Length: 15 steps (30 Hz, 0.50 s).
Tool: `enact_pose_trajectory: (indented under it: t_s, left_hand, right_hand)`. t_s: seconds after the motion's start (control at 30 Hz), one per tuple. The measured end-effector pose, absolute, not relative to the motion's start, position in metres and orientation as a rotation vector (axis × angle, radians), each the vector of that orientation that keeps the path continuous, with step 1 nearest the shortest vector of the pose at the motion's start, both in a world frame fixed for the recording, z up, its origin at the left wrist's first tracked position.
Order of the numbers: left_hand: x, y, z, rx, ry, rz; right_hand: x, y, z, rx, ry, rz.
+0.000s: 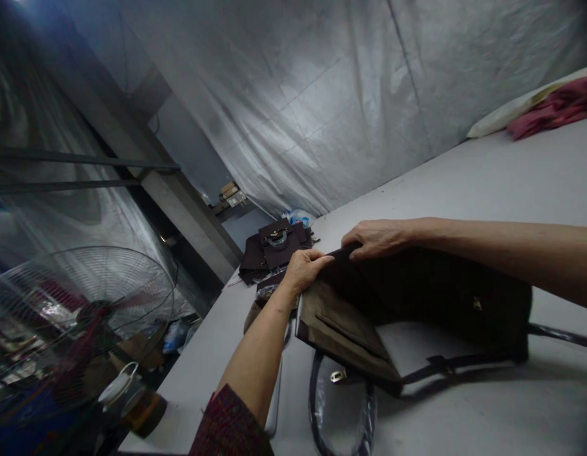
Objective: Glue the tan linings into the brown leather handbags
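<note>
A dark brown leather handbag [445, 304] is seen lying on its side on a pale grey flat table [511, 190], just right of the picture's centre. Its top edge is gripped by 2 bare hands. The left hand [305, 269], on an arm entering from 6 o'clock with a dark red checked sleeve [227, 424], is closed over the bag's corner at 10 o'clock, fingers curled on top. The right hand [378, 237], on an arm entering from 3 o'clock, is clamped on the same edge just beside it. A lighter brown inner flap [340, 329] is shown folded open toward 7 o'clock. A dark strap wrapped in clear plastic [343, 405] is looped on the table at 6 o'clock of the bag. A stack of dark brown bag pieces with a metal clasp [277, 247] is placed at 11 o'clock, near the left hand. A round wire-caged fan [79, 316] is seen at 9 o'clock, a crinkled silver sheet [321, 95] at 12 o'clock, and a crumpled pink-red cloth [559, 104] at 2 o'clock.
</note>
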<state>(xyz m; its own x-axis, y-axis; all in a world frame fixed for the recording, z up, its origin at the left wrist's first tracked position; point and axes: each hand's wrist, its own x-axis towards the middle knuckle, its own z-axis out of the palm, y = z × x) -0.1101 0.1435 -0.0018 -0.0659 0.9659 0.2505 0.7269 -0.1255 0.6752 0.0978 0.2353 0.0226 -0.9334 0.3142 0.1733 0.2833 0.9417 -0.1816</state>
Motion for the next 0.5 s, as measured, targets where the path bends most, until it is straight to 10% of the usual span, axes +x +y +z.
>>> enact_pose_trajectory:
  t_s: [0.5]
  left_hand:
    - [-0.115, 0.06, 0.011, 1.398, 1.957, 0.739]
  right_hand:
    - [0.099, 0.237, 0.019, -0.737, -2.791, -0.062]
